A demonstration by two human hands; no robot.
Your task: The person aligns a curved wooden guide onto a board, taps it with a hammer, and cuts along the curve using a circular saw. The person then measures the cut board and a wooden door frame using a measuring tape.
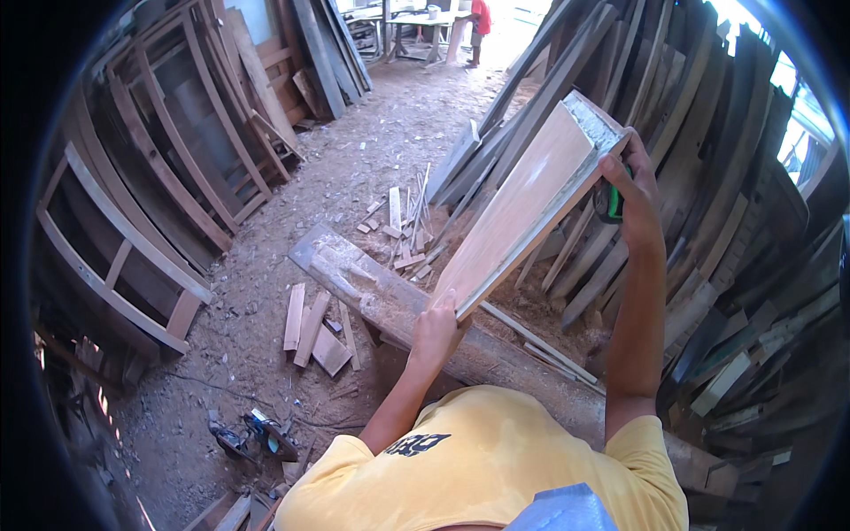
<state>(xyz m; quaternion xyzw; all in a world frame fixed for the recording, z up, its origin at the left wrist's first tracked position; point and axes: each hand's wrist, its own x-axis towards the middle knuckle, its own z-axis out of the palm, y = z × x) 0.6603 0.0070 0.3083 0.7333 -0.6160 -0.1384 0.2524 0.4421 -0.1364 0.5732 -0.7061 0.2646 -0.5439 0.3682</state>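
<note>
A long pale wooden board [522,199] slants in front of me above the bench, its far end raised to the right. That end face is rough and whitish, and a pale strip runs along its right edge. My left hand [436,334] is closed on the lower end. My right hand [636,181] is closed on the upper end, thumb on the board. A small black and green object [611,203] sits against the right palm, mostly hidden, so its kind is unclear. Below lies a narrow wooden bench [332,265] dusted with sawdust.
Wooden frames [119,257] lean along the left. Many upright planks [682,150] stand on the right. Offcuts [314,332] and thin strips [407,221] litter the ground. A dark power tool [266,434] lies lower left near a cord. A person in red [479,22] stands far off.
</note>
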